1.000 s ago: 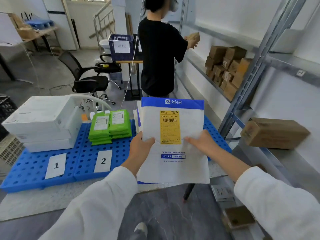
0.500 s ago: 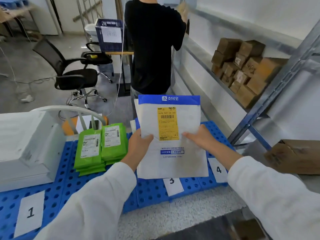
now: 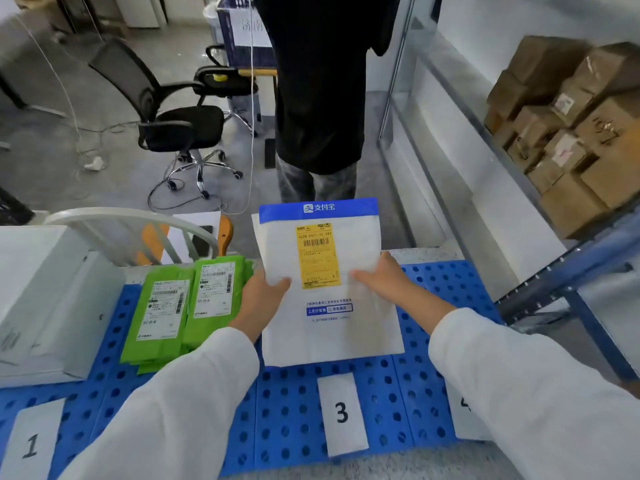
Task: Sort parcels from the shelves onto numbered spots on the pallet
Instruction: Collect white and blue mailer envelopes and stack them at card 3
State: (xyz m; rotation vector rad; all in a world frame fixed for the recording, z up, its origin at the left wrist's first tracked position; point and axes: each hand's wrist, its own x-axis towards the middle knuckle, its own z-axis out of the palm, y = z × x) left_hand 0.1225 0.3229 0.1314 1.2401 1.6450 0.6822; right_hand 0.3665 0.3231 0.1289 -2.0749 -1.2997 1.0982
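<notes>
I hold a flat white mailer (image 3: 325,327) with a blue top band and a yellow label. My left hand (image 3: 261,296) grips its left edge and my right hand (image 3: 384,282) its right edge. The mailer hangs low over the blue pallet (image 3: 287,410), just behind the paper card marked 3 (image 3: 341,414). Whether it touches the pallet I cannot tell. A card marked 1 (image 3: 31,441) lies at the near left, and a card marked 4 (image 3: 464,410) shows partly beside my right sleeve.
Green mailers (image 3: 183,306) are stacked left of the white one. White boxes (image 3: 45,299) fill the pallet's left end. A person in black (image 3: 318,84) stands behind the pallet. Brown cartons (image 3: 568,126) sit on the metal shelf at right. An office chair (image 3: 176,119) stands behind.
I have stepped closer and lowered the mailer from chest height down over the pallet behind card 3. Both hands kept their grip on its edges.
</notes>
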